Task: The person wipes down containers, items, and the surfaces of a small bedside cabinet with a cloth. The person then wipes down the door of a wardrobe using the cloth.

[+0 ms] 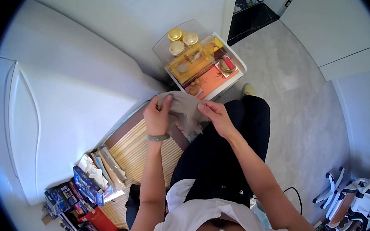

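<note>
A thin, greyish, see-through piece of cloth [182,107] is stretched between my two hands above my lap, with a ragged-looking lower edge. My left hand [156,117] pinches its left side between thumb and fingers; a grey-green bangle [158,137] circles that wrist. At the opposite edge, my right hand [218,116] grips the cloth, thumb on top. Whether it is fabric or some other thin material, I cannot tell for sure.
Past my hands stands a small white cabinet [242,68] bearing gold-lidded jars [177,48] and boxes. Books and boxes [87,185] are piled at left on a striped mat [130,142]. White furniture [73,90] lines the left; a white folded item [363,196] lies lower right.
</note>
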A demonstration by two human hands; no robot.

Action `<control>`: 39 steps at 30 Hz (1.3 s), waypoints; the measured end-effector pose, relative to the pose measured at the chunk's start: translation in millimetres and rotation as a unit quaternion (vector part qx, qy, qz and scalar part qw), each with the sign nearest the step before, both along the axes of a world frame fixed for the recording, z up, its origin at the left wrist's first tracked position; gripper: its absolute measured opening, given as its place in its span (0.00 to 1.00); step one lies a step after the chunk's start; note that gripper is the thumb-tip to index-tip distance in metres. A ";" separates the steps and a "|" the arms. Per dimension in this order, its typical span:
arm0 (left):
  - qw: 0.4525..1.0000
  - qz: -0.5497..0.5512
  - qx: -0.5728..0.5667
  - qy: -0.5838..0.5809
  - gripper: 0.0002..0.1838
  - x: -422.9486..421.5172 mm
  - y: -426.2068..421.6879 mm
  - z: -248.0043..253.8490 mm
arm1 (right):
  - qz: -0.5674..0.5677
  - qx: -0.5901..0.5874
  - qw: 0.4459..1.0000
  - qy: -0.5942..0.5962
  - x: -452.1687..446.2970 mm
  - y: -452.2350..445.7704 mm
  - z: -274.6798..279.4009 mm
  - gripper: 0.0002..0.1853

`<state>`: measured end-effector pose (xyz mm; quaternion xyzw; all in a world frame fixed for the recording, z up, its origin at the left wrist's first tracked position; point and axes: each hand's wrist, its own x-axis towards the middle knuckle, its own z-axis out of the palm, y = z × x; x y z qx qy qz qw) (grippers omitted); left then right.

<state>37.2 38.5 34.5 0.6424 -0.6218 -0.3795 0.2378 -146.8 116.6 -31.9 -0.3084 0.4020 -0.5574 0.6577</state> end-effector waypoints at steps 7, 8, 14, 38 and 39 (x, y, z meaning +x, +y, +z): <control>0.975 -0.146 -0.012 0.165 0.25 0.0 55.8 -43.4 | -0.051 0.089 0.945 -0.311 29.3 -7.3 1.8 0.17; 0.976 -0.143 -0.010 0.164 0.25 4.5 54.2 -56.0 | -0.048 0.102 0.940 -0.323 33.2 -9.9 -4.4 0.18; 0.990 0.096 -0.014 0.099 0.13 15.2 2.8 -134.9 | -0.077 0.173 0.982 0.007 24.9 -12.7 -45.4 0.21; 0.972 -0.126 -0.034 -0.196 0.34 -47.4 8.0 -206.3 | -0.052 0.156 0.967 -0.196 -3.3 10.9 -79.1 0.20; 0.972 -0.125 -0.034 -0.196 0.34 -50.5 17.9 -206.7 | -0.055 0.152 0.967 -0.197 -3.3 11.9 -79.5 0.20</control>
